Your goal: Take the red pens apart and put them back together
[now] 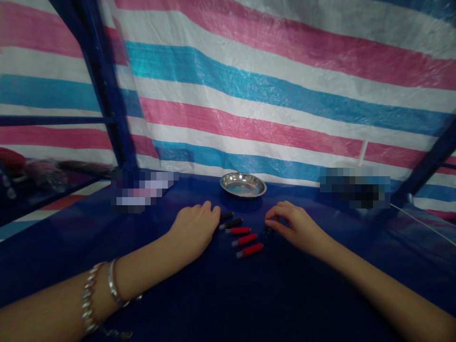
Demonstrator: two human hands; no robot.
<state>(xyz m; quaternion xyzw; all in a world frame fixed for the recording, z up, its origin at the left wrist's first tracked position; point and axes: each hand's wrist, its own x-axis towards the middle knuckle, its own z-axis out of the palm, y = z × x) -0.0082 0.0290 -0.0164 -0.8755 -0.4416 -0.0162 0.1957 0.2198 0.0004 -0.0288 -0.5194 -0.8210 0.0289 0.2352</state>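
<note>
My left hand rests palm down on the dark blue table top, its fingers bent downward and mostly out of sight beneath it. At its fingertips, two small black cylindrical pieces lie in a slanting row, the farther one partly covered by the hand. Several matching red pieces with silvery ends continue the row toward me. My right hand is to the right of the row, thumb and forefinger pinched together. Small dark, shiny bits show just under those fingertips, too blurred to name. Whatever is in the pinch is hidden.
A shallow round metal dish stands beyond both hands. Blurred-out items lie at the back left, others at the back right. Blue metal posts and a striped plastic sheet close off the back.
</note>
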